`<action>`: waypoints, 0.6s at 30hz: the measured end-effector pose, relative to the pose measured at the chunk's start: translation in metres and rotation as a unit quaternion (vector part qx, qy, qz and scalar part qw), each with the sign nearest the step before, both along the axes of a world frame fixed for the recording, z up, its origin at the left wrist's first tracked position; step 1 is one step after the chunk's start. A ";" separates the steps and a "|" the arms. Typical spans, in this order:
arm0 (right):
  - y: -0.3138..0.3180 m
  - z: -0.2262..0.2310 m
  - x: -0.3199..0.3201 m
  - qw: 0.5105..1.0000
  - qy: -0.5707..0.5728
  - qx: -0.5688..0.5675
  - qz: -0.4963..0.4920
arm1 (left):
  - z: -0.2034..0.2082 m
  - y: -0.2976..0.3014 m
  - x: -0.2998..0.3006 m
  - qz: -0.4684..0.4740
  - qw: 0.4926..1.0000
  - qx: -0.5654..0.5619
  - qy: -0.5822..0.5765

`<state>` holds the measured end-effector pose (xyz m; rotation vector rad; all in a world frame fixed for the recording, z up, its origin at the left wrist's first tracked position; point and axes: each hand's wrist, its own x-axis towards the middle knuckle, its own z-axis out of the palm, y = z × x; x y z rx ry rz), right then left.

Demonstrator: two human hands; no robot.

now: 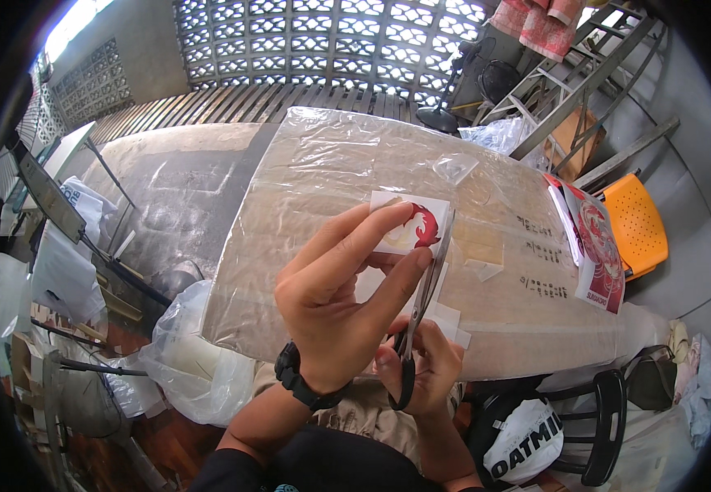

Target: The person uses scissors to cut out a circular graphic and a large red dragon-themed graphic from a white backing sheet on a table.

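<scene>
Between the thumb and fingers of my left hand [331, 283] is a small white card [385, 199] with a red curled design, held up over the table. My right hand [429, 361] grips the black handles of a pair of scissors [428, 287]. The scissor blades point away from me, along the right edge of the card. Whether the blades are cutting into it is too fine to tell. Pale paper pieces [447, 318] lie on the table just beyond my right hand.
The plastic-covered table [314, 172] carries a clear plastic scrap [455, 168] and a red printed sheet [597, 246] at its right edge. Beyond that edge stands an orange chair [634, 225]. A black chair [606, 426] is near right, a plastic bag [200, 353] near left, a ladder [569, 82] far right.
</scene>
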<state>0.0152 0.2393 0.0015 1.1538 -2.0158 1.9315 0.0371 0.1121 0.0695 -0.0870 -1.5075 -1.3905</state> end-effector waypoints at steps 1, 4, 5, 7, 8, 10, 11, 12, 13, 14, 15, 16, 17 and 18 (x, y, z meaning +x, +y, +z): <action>0.000 -0.001 0.000 1.000 -0.004 -0.001 -0.001 | 0.000 0.000 0.000 -0.001 1.000 -0.001 0.000; 0.001 -0.003 0.001 1.000 -0.011 -0.001 -0.003 | 0.000 0.001 0.000 0.000 1.000 -0.004 0.000; 0.001 -0.004 0.002 1.000 -0.026 -0.012 0.005 | 0.000 0.001 0.000 0.001 1.000 -0.005 -0.001; 0.001 -0.005 0.002 1.000 -0.013 -0.005 -0.005 | 0.000 0.002 0.000 0.000 1.000 -0.004 -0.001; 0.001 -0.005 0.002 1.000 -0.028 -0.014 0.000 | 0.001 0.002 -0.001 -0.001 1.000 -0.003 0.000; 0.001 -0.005 0.003 1.000 -0.019 -0.003 -0.009 | 0.001 0.002 0.000 -0.003 1.000 -0.007 -0.007; 0.001 -0.005 0.003 0.999 -0.036 -0.012 -0.002 | 0.001 0.001 0.001 -0.005 1.000 -0.013 -0.014; 0.001 -0.005 0.004 1.000 -0.022 -0.001 -0.012 | 0.001 0.001 0.002 -0.006 1.000 -0.019 -0.022; 0.001 -0.005 0.004 1.000 -0.021 -0.002 -0.014 | 0.001 0.001 0.002 -0.006 1.000 -0.019 -0.021; 0.001 -0.004 0.004 0.999 -0.033 -0.011 -0.008 | 0.001 0.001 0.002 -0.007 1.000 -0.019 -0.020; 0.002 -0.004 0.005 1.000 -0.021 -0.002 -0.015 | 0.001 0.001 0.002 -0.007 1.000 -0.019 -0.022; 0.002 -0.004 0.005 1.000 -0.021 -0.002 -0.014 | 0.001 0.001 0.002 -0.007 1.000 -0.020 -0.018; 0.002 -0.004 0.005 0.999 -0.036 -0.009 -0.008 | 0.001 0.001 0.002 -0.007 1.000 -0.021 -0.017; 0.002 -0.003 0.005 1.000 -0.023 0.000 -0.013 | 0.001 0.001 0.002 -0.007 1.000 -0.023 -0.018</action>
